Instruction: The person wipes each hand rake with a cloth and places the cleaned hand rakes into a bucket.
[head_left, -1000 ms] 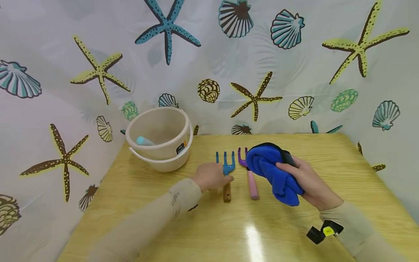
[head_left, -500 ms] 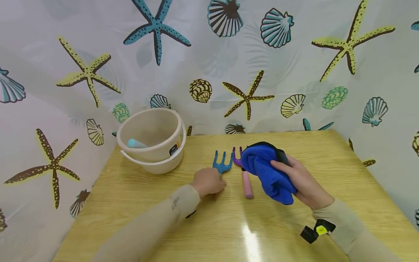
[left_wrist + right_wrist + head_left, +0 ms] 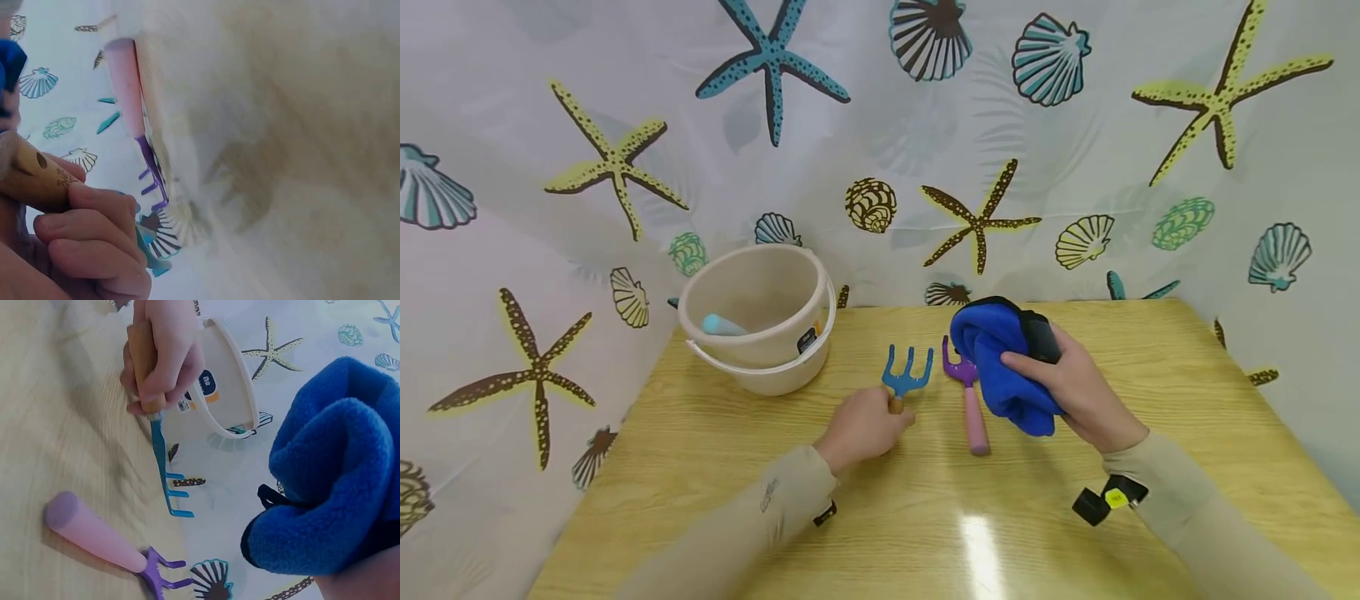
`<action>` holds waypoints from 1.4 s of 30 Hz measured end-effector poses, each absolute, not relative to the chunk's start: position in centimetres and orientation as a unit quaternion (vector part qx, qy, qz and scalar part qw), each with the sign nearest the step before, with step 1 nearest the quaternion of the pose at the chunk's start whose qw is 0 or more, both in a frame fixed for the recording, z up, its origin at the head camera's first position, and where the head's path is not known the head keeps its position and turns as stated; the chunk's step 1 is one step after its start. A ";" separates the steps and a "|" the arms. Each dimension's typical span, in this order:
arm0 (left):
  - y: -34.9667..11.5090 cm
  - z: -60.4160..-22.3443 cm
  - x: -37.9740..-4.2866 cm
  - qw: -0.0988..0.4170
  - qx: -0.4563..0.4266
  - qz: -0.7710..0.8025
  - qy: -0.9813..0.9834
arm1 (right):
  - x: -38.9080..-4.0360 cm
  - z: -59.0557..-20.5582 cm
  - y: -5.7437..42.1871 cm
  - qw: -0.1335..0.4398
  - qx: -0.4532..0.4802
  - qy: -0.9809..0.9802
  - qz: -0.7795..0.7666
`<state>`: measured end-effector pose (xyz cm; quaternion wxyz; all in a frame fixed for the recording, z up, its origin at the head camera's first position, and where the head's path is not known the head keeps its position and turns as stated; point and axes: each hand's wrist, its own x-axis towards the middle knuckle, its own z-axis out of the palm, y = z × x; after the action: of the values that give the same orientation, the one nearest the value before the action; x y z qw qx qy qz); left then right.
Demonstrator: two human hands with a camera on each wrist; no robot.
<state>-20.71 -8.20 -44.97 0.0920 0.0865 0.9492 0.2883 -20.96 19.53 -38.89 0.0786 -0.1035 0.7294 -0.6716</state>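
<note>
My left hand [image 3: 863, 427] grips the wooden handle [image 3: 37, 178] of a small garden fork with a blue three-tined head [image 3: 906, 382]. In the right wrist view, the fork slants just over the tabletop with its tines bent to one side. My right hand [image 3: 1086, 392] holds a bunched blue cloth [image 3: 992, 350] with a black edge, thumb across its near side. A second hand fork, with a purple head and pink handle [image 3: 975, 423], lies on the table between the hands. The cloth overlaps part of its tines in the head view.
A cream bucket [image 3: 808, 333] with a white handle stands at the back left of the wooden table [image 3: 745, 450]. A light-blue-ended object [image 3: 722, 325] leans inside it. A curtain [image 3: 820, 158] printed with starfish and shells hangs behind and beside the table.
My left hand has closed round the blue fork's handle and drawn the fork slightly left. My right hand has carried the cloth left and a little farther away. The pink-handled fork stays put.
</note>
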 end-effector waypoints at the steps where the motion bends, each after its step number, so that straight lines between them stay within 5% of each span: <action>1: -8.2 -45.0 -20.5 0.095 0.085 0.296 0.947 | -21.2 -38.9 19.3 0.071 -0.116 0.732 -0.668; 15: -7.0 -44.4 -18.1 0.131 0.121 0.400 0.899 | -24.5 -40.0 13.6 -0.130 -0.401 0.824 -0.378; 29: -6.9 -43.7 -17.0 0.106 0.132 0.409 0.897 | -24.4 -41.6 13.1 -0.116 -0.335 0.868 -0.347; 42: -6.8 -43.8 -16.9 0.086 0.131 0.397 0.904 | -24.9 -40.7 14.8 0.050 -0.063 0.838 -0.539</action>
<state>-16.94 -6.83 -43.79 0.0861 0.1315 0.9042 0.3972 -24.94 14.80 -40.68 0.0499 -0.0627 0.8385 -0.5390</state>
